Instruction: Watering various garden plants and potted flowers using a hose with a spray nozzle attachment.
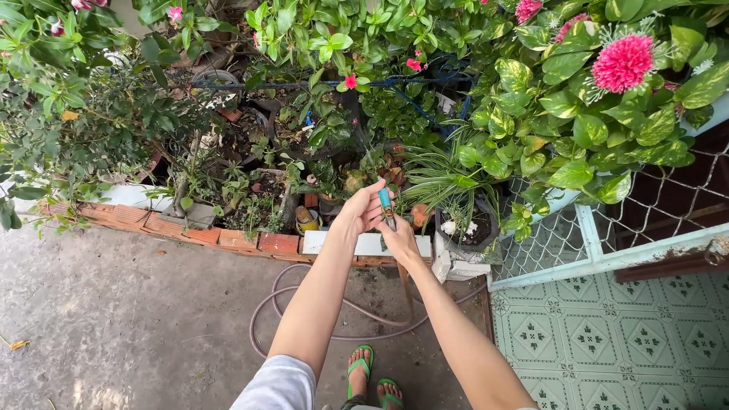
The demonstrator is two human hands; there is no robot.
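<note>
My right hand (400,239) grips the end of a brownish garden hose (408,292) with a blue nozzle (386,200) that points up toward the plants. My left hand (358,212) rests against the nozzle from the left, fingers partly spread around it. The hose (304,281) drops below my hands and loops on the concrete ground. Both arms reach forward over my feet in green sandals (360,370). Right behind the nozzle stand potted plants, among them a striped spider plant (440,178).
A low brick edge (197,234) borders the plant bed. Dense green shrubs with pink flowers (623,62) hang at the upper right. A light blue wire-mesh gate (607,235) and green patterned tiles (607,342) lie on the right. Grey concrete (114,319) spreads to the left.
</note>
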